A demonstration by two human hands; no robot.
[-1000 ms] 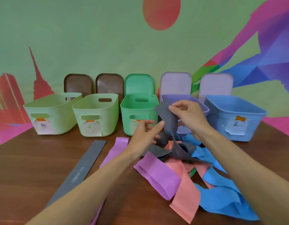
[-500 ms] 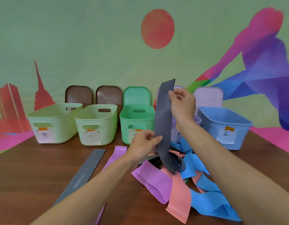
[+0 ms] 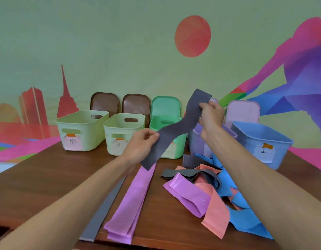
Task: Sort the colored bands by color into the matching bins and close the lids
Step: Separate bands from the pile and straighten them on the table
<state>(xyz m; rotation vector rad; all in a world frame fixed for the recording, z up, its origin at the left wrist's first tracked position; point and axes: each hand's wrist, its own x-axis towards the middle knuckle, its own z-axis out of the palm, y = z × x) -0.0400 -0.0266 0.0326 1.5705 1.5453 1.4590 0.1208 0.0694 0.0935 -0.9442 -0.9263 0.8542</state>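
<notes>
Since like colours seem to be gathered before binning, two lots lie straightened nearest the viewer on the brown surface (image 3: 47, 177): a flat grey strip (image 3: 105, 212) and, just beside it to the right, a stack of purple bands (image 3: 130, 204).

Further right sits the unsorted pile (image 3: 206, 179), where purple, salmon, blue and dark grey bands loop over one another. That tangle is probably why each piece is lifted clear before it is judged.

Above and beyond the pile, both hands hold one grey band (image 3: 174, 130) in the air. The left hand (image 3: 141, 143) pinches its lower part between thumb and fingers. The right hand (image 3: 210, 114) pinches near its upper end, higher and farther off. The band runs between them in a slack wave, apparently being drawn out straight so that it can join the grey strip.

Behind the hands five open bins stand in a row:
- two pale green bins (image 3: 80, 134)
- a green bin (image 3: 179, 147)
- a lilac bin (image 3: 197, 141)
- a blue bin (image 3: 260, 143)

Each carries a paper label too small to read. I can see no bands inside them from here. The lids (image 3: 165, 105) lean upright against the painted wall behind, so closing is not yet begun.
</notes>
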